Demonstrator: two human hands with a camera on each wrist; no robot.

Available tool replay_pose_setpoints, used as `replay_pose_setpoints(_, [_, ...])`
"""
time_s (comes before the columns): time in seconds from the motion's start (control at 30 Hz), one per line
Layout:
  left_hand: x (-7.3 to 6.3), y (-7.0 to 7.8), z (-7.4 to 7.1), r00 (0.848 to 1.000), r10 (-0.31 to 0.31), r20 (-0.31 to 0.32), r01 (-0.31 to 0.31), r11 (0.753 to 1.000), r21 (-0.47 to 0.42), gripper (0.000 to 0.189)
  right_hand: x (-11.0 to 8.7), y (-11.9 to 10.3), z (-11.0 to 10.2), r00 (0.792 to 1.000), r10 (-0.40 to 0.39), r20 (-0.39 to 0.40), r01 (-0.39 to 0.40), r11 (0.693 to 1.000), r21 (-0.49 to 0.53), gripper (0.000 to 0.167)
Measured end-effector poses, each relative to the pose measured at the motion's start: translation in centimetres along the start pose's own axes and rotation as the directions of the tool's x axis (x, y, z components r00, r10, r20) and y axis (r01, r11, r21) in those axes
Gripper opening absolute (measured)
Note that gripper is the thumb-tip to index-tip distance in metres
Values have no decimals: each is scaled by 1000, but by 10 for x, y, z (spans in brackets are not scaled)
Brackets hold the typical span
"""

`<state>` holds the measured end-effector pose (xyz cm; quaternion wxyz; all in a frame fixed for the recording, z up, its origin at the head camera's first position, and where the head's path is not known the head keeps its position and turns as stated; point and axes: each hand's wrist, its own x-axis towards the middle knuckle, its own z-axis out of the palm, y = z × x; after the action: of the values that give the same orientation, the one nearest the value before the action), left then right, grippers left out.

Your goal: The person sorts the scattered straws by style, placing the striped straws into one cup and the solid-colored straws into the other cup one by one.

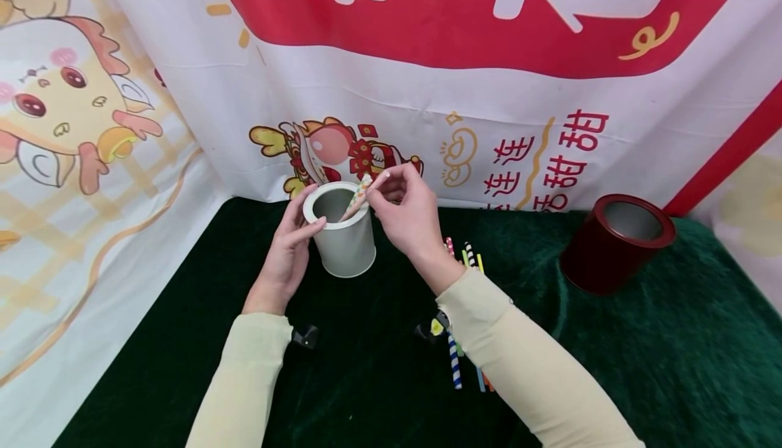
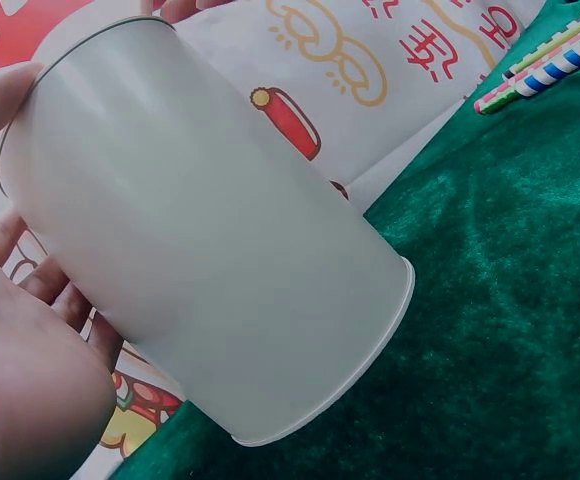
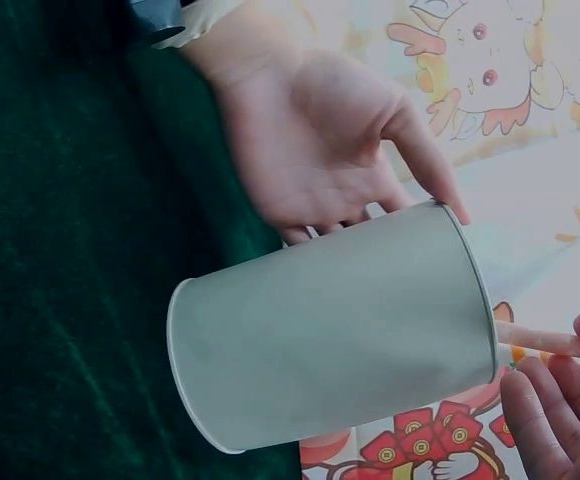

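Note:
In the head view a pale grey-white canister [image 1: 347,251] stands upright with its mouth up. My left hand [image 1: 287,258] holds it from the left, thumb on the rim and the other fingers along its side. My right hand [image 1: 406,210] is at the rim's right side and pinches a thin pale pink paper straw [image 3: 540,340] whose lower end enters the canister. A straw-like piece with a multicoloured pattern [image 1: 362,190] also slants out of the mouth, beside the fingertips. The canister's wall hides whatever lies deeper inside.
Several striped and coloured straws [image 1: 455,363] lie on the dark green cloth [image 1: 360,380], partly under the right forearm. A dark red canister [image 1: 601,251] stands at the right. Behind the table hangs a printed white and red banner [image 1: 379,85].

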<state>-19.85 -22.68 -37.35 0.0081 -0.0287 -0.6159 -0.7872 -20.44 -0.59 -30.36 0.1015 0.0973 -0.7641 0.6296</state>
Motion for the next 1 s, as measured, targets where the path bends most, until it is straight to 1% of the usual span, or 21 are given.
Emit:
replay_pose_setpoints(0.2, [0,0,-1,1000,2,-1,-2,1000,9,58,-1,1,5,999,15,30,-14,999,-51,20])
replay_pose_setpoints(0.3, [-1,-1,-1,1000,2,0,-2,1000,7,56,-1,3,8,999,12,37,-10,998,-57,21])
replay_pose_setpoints(0.53, [0,-1,-1,1000,-1,1,1,1000,6,55,0,3,10,999,3,49,-1,999,-43,19])
replay_pose_setpoints(0.73, [-1,-1,-1,1000,-1,-2,1,1000,3,57,-1,4,10,999,15,47,-12,997,-77,21])
replay_pose_setpoints(1.0, [-1,-1,0,1000,-6,-3,6,1000,2,55,-2,5,9,999,15,47,-10,996,-94,19])
